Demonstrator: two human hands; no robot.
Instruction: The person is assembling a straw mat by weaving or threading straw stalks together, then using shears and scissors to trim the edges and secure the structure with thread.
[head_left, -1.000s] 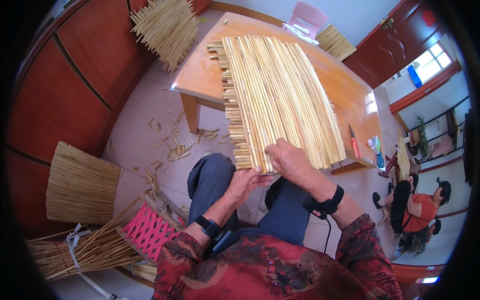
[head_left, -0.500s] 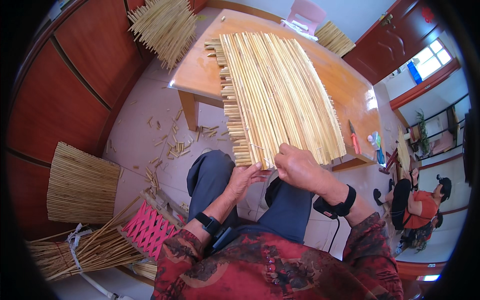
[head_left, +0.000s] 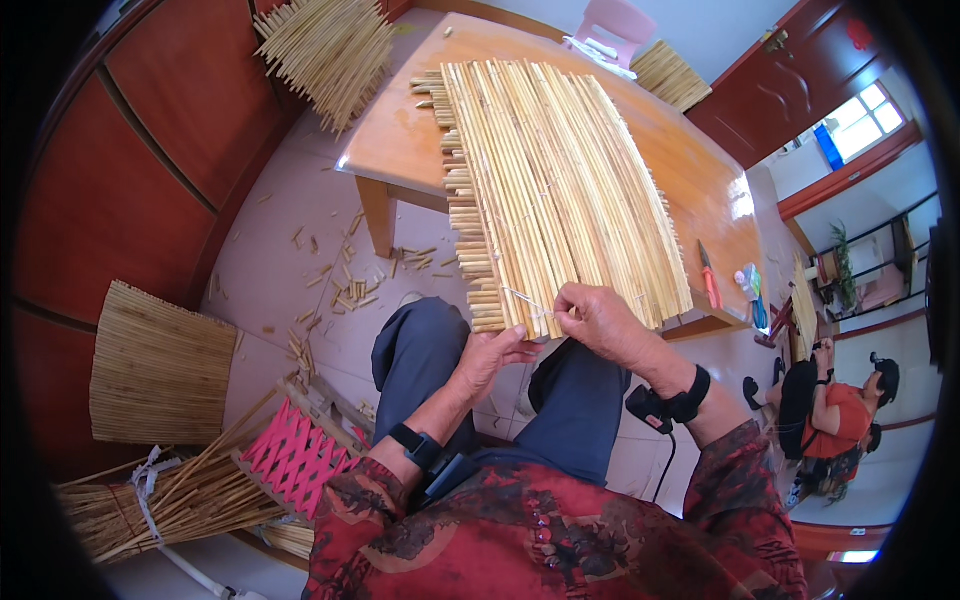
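Note:
A mat of straw-coloured reed stalks (head_left: 560,180) lies on the wooden table, its near end jutting over the edge above my knees. White string (head_left: 522,298) shows across the stalks at the mat's near left corner. My left hand (head_left: 490,358) holds that corner from the near side, thumb on top and the other fingers at or under the edge. Just to its right, my right hand (head_left: 600,318) is closed in a pinch over the mat, at the end of the string. Further cut stalks stick out unevenly along the mat's left side.
Red-handled pliers (head_left: 710,280) lie at the right of the table (head_left: 400,140). Another reed mat (head_left: 165,365) leans at left above a bundle of long reeds (head_left: 120,510). Cut pieces (head_left: 355,292) litter the floor. At far right sits another person (head_left: 840,415).
My right hand has lifted slightly and its fingers have turned, so more of the white string shows. The left hand keeps its hold on the corner.

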